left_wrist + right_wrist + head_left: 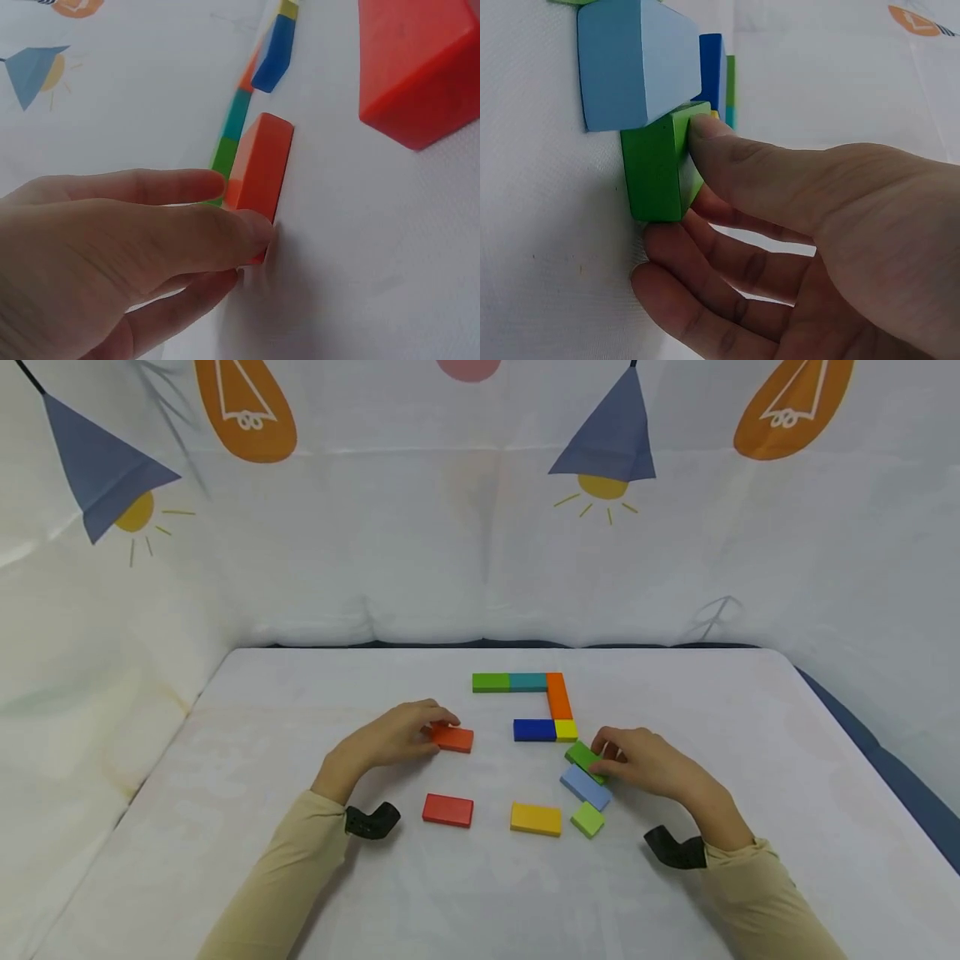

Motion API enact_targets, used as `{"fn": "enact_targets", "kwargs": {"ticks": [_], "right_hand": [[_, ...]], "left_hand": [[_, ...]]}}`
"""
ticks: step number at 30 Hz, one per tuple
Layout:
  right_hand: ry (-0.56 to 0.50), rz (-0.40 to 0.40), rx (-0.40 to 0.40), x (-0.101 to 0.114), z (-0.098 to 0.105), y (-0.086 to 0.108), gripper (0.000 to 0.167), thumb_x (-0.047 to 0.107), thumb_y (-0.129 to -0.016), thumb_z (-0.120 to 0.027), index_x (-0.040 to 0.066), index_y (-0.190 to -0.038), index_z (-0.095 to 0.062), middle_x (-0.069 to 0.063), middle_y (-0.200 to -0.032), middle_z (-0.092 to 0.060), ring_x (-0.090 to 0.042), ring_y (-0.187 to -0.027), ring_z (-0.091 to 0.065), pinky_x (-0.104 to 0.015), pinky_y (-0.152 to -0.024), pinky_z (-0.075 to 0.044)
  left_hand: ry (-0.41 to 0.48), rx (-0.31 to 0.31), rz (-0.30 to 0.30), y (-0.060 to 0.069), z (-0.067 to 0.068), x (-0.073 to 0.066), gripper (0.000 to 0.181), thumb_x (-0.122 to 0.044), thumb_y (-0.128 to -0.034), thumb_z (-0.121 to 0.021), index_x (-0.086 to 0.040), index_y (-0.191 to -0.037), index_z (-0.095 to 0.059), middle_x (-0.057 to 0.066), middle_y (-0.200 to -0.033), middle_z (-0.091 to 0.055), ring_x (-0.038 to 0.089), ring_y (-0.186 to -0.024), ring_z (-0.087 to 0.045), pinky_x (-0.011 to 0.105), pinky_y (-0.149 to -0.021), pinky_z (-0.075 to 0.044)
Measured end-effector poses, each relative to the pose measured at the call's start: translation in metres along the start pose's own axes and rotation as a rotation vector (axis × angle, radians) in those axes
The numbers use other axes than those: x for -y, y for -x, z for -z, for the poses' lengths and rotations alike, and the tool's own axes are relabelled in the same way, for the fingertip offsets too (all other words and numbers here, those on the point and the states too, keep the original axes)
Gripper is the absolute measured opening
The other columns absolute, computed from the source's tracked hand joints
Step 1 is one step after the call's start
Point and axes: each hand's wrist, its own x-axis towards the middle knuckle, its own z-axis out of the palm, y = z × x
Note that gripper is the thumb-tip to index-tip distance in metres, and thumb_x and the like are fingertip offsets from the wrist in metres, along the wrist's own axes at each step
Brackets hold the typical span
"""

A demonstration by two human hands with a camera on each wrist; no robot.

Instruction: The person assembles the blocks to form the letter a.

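Observation:
My left hand (pixel 397 732) pinches the near end of an orange-red block (pixel 453 739) between thumb and fingers; the left wrist view has this block (pixel 262 165) on the white table. On the other side, my right hand (pixel 648 762) holds a green block (pixel 584 761) by its end. In the right wrist view the thumb lies on the green block's (pixel 656 172) upper face, with fingers curled along its far side. Right beside it is a light blue block (pixel 586 787). Just beyond the green block is a small yellow block (pixel 566 731).
A row of green (pixel 491 682), teal (pixel 528 682) and orange (pixel 558 696) blocks bends down to the yellow one, with a dark blue block (pixel 534 730) joined to it. Nearer me lie red (pixel 447 810), yellow-orange (pixel 536 818) and light green (pixel 587 819) blocks. A patterned white cloth (pixel 420 552) hangs behind.

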Motion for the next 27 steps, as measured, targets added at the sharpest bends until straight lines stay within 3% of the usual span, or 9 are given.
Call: {"fn": "enact_targets", "kwargs": {"ticks": [5, 11, 17, 27], "right_hand": [[0.009, -0.003, 0.003, 0.002, 0.001, 0.000, 0.020, 0.026, -0.088, -0.065, 0.010, -0.099, -0.061, 0.002, -0.083, -0.064, -0.011, -0.073, -0.054, -0.026, -0.066, -0.047], [0.012, -0.003, 0.025, 0.001, -0.001, 0.000, 0.018, 0.028, -0.090, -0.064, 0.011, -0.094, -0.060, 0.004, -0.077, -0.062, -0.011, -0.068, -0.051, -0.024, -0.062, -0.045], [-0.002, -0.008, 0.036, 0.001, -0.002, 0.000, 0.018, 0.028, -0.090, -0.063, 0.011, -0.092, -0.058, 0.003, -0.075, -0.061, -0.012, -0.066, -0.050, -0.024, -0.060, -0.044], [-0.003, -0.004, 0.045, 0.000, -0.004, -0.002, 0.019, 0.030, -0.092, -0.059, 0.011, -0.090, -0.056, 0.004, -0.068, -0.052, -0.011, -0.062, -0.046, -0.022, -0.055, -0.038]], "left_hand": [[-0.014, -0.009, -0.013, -0.001, 0.000, 0.001, 0.036, -0.009, -0.0850, -0.068, -0.012, -0.121, -0.062, 0.000, -0.112, -0.063, 0.013, -0.100, -0.057, 0.033, -0.092, -0.049], [-0.002, -0.070, -0.054, -0.004, -0.007, 0.002, 0.033, -0.014, -0.0835, -0.072, -0.013, -0.115, -0.064, -0.002, -0.111, -0.065, 0.013, -0.101, -0.058, 0.033, -0.092, -0.049], [0.010, -0.109, -0.025, -0.008, -0.013, -0.001, 0.031, -0.017, -0.0828, -0.073, -0.014, -0.113, -0.067, -0.002, -0.111, -0.066, 0.014, -0.103, -0.058, 0.035, -0.095, -0.048], [-0.030, -0.063, -0.011, -0.010, -0.013, -0.005, 0.033, -0.018, -0.0867, -0.068, -0.016, -0.119, -0.066, 0.001, -0.122, -0.063, 0.018, -0.115, -0.057, 0.039, -0.102, -0.045]]}}
